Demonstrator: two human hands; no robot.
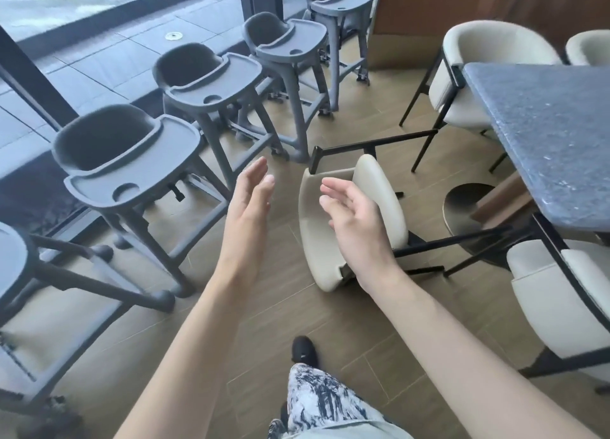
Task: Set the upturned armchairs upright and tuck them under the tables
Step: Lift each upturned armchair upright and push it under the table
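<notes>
Both hands released, holding nothing: left hand (248, 197), right hand (355, 217). Armchair (321, 240) tipped on the floor just ahead, black legs pointing right toward the tabletop (544, 135); nearer the right hand.
</notes>
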